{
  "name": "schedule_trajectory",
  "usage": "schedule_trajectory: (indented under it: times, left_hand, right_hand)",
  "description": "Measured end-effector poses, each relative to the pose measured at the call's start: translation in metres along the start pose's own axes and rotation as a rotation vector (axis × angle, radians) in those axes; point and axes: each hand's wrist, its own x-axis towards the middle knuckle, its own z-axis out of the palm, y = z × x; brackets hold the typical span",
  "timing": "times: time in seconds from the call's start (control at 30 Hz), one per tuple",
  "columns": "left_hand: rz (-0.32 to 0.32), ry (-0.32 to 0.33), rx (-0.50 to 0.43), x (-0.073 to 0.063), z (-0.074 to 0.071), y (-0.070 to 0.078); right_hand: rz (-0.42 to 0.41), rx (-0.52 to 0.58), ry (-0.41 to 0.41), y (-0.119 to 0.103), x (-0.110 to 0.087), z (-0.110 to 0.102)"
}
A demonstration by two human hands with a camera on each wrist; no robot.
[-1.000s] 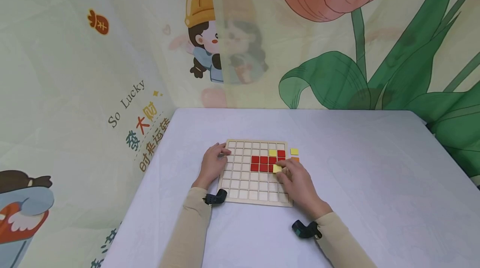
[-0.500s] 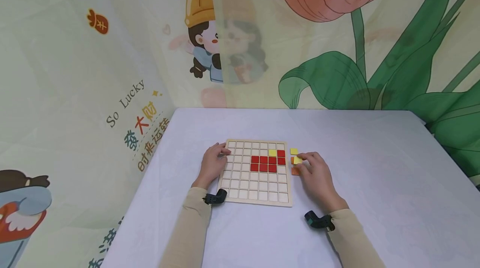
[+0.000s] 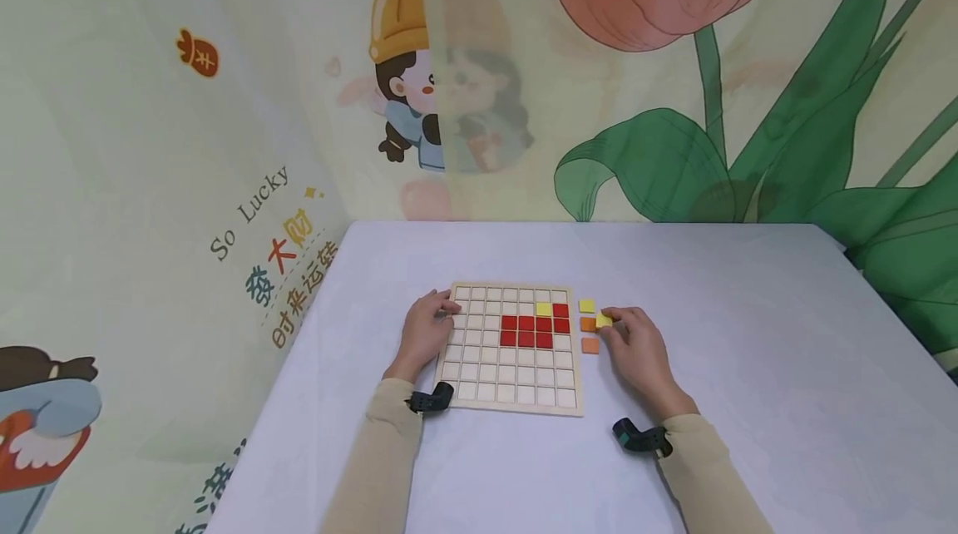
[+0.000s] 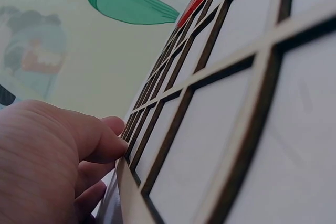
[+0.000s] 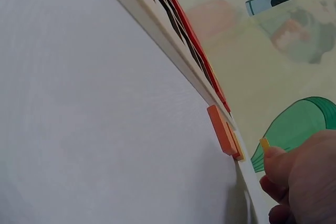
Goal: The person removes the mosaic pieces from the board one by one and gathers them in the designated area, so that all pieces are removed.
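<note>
A wooden grid board [image 3: 509,411] lies on the white table, with several red tiles [image 3: 526,339] and one yellow tile [image 3: 543,309] in its upper right squares. My left hand [image 3: 425,334] holds the board's left edge; in the left wrist view, its fingertips [image 4: 113,148] are right at the rim. Between thumb and finger, my right hand [image 3: 639,355] pinches a second yellow tile [image 3: 604,320] just right of the board. This tile's edge [image 5: 264,143] shows at the fingertips in the right wrist view. Beside the board lie two orange tiles [image 3: 590,345] and a loose yellow tile [image 3: 587,306].
The white-covered table [image 3: 748,351] stretches to the right of my right hand. Behind it hangs a printed cloth [image 3: 636,143] with a tulip and cartoon figures. A black wrist camera [image 3: 430,398] is strapped at my left wrist, another camera [image 3: 642,437] at my right.
My right hand has carried the yellow tile from over the board's right part to the right, past its edge and beside the loose tiles. My left hand stays at the left edge.
</note>
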Motion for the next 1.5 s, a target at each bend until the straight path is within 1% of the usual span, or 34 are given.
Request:
schedule_trajectory:
  times: [0.23,0.47,0.6,0.93,1.23,1.5]
  left_hand:
    - [-0.011,0.015,-0.005,-0.0042,0.0001,-0.0032]
    - [0.001,0.004,0.000,-0.0021,0.0006,-0.0018]
    - [-0.009,-0.005,0.009,-0.0015,0.0006,-0.0008]
    - [-0.003,-0.007,0.014,0.0005,-0.0008,0.0000]
    - [-0.003,-0.005,0.012,0.0005,-0.0007,-0.0011]
    - [0.007,0.000,0.015,0.0000,-0.0009,-0.0001]
  right_hand:
    - [-0.002,-0.021,0.011,0.0036,0.0034,0.0033]
    - [0.016,-0.080,0.016,0.0078,0.0000,0.0019]
    - [0.006,-0.088,0.018,0.0089,-0.0008,0.0007]
    - [-0.025,-0.142,0.032,0.0099,0.0010,0.0021]
    - [-0.037,-0.150,0.045,0.0076,0.0011,0.0021]
    - [-0.017,-0.127,0.060,0.0072,0.0000,0.0028]
